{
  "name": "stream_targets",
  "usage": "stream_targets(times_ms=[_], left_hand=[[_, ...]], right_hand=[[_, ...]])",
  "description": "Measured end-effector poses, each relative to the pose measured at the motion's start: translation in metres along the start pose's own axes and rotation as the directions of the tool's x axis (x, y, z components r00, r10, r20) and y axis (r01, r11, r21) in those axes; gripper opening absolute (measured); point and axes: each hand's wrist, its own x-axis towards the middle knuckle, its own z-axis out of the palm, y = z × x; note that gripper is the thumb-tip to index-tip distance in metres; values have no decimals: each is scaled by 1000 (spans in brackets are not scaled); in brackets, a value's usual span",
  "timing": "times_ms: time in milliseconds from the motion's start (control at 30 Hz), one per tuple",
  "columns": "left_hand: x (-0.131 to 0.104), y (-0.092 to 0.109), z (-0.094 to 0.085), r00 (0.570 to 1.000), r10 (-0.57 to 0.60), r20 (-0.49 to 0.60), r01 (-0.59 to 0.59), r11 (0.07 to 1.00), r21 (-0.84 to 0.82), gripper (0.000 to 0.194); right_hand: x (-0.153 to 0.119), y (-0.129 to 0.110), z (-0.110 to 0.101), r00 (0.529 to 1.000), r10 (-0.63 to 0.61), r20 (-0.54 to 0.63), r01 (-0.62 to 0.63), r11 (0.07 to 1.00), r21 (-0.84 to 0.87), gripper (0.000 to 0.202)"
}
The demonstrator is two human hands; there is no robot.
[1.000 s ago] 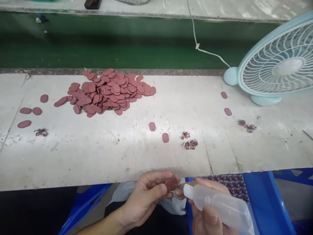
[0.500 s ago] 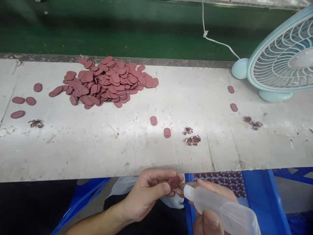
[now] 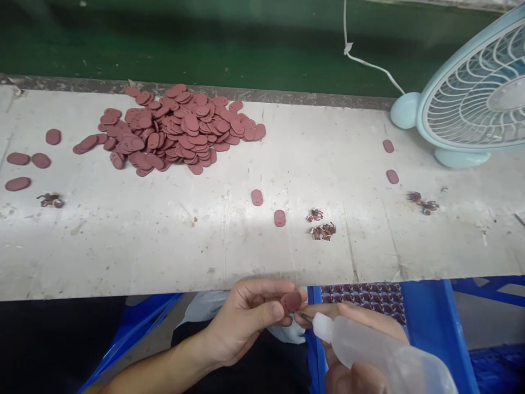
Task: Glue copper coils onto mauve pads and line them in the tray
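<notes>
Just off the table's front edge, my left hand (image 3: 250, 314) pinches a reddish-brown oval disc (image 3: 291, 301) between thumb and fingers. My right hand (image 3: 361, 334) is wrapped round a translucent squeeze bottle (image 3: 381, 350) with a white cap and a thin dark nozzle tip (image 3: 304, 316). The tip points at the disc's lower right edge; whether it touches I cannot tell. Two similar discs lie on the table ahead, one a reddish-brown disc (image 3: 279, 218) with small holes. To their right sit small clumps of dark brown pieces (image 3: 323, 231).
A large heap of discs (image 3: 176, 131) covers the table's back left, with several loose discs (image 3: 18, 158) farther left. A light blue fan (image 3: 461, 157) stands at the right, its white cord (image 3: 373, 67) running up. Below the table edge, a blue crate (image 3: 435, 312) holds rows of brown pieces (image 3: 369, 298).
The bottle has drawn back slightly to the right and down, its tip shifting from over the disc's face toward its lower edge. The camera view has shifted a little.
</notes>
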Motion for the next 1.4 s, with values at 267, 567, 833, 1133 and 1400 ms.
stream_targets(times_ms=[267,567,833,1133,1400], left_hand=[[-1,1,0,1000,-26,-11,26,1000,-1,25],[1,2,1,999,-33,-24,33,999,2,25],[-2,9,2,1000,26,3,-26,1000,7,20],[-6,15,-11,995,48,-89,-49,999,-6,18],[-8,20,-14,989,58,-136,-60,998,-11,19]], right_hand=[[5,-7,18,978,-201,-52,194,975,-110,28],[2,-3,20,971,-228,-66,214,960,-179,29],[76,-10,-25,936,235,261,-351,605,715,29],[129,10,-57,826,105,554,-563,208,800,26],[103,-8,0,953,-89,291,266,709,-653,37]])
